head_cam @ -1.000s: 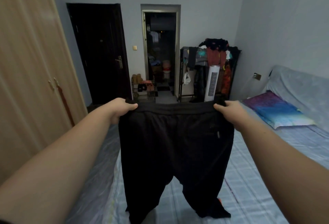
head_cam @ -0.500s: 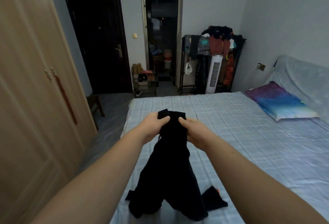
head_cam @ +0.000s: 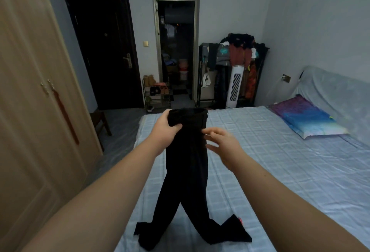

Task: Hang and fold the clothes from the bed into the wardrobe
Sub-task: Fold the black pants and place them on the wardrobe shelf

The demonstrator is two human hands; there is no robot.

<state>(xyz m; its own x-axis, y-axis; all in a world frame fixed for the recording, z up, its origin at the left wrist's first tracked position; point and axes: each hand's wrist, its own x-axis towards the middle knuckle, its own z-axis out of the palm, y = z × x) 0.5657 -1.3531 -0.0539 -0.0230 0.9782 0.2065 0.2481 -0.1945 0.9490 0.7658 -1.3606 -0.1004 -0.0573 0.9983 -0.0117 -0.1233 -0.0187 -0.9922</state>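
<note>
I've got the black trousers (head_cam: 187,163) folded lengthwise and held up over the bed (head_cam: 270,163) – my left hand (head_cam: 167,127) grips the waistband end w/ fingers curled round the cloth. My right hand (head_cam: 219,141) is just beside the trousers' right edge, fingers spread and loose; can't tell if the tips touch the fabric. The two leg ends splay apart and lie on the bed sheet, at the bed's near edge. A small red bit shows by the right leg end. The wardrobe (head_cam: 36,111) stands left of the bed, doors closed – a pillow (head_cam: 308,119) lies on the bed's far right.
</note>
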